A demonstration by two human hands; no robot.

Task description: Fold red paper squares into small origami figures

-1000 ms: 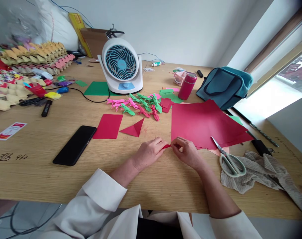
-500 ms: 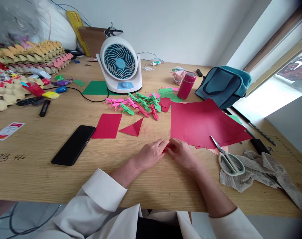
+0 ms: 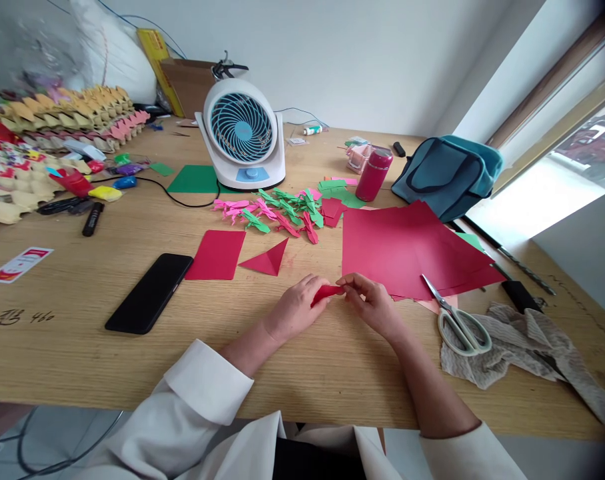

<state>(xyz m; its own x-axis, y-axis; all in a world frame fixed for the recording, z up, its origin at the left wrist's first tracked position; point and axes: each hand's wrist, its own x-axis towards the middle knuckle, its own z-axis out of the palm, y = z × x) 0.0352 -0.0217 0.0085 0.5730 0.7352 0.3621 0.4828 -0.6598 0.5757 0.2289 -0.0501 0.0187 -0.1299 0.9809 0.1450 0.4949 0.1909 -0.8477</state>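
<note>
Between my hands is a small folded piece of red paper [image 3: 326,293], narrow and pointed toward the right. My left hand [image 3: 298,305] is closed around its wider end. At the thin right tip, the thumb and forefinger of my right hand [image 3: 371,301] pinch the paper. Just beyond lie a creased red paper triangle [image 3: 268,259] and a red paper rectangle [image 3: 216,255]. Farther back is a heap of folded pink, green and red paper figures [image 3: 282,210]. Large red paper sheets [image 3: 382,243] spread out to the right of my hands.
Scissors [image 3: 455,320] rest on a crumpled cloth [image 3: 502,343] at the right. A black phone [image 3: 149,293] lies at the left. Behind stand a white fan [image 3: 242,133], a red flask [image 3: 375,175] and a teal bag [image 3: 447,177]. Egg trays [image 3: 67,113] are stacked at the far left.
My hands have moved slightly apart, and more of the folded red paper shows between them. The right hand has shifted a little to the right, to the paper's tip.
</note>
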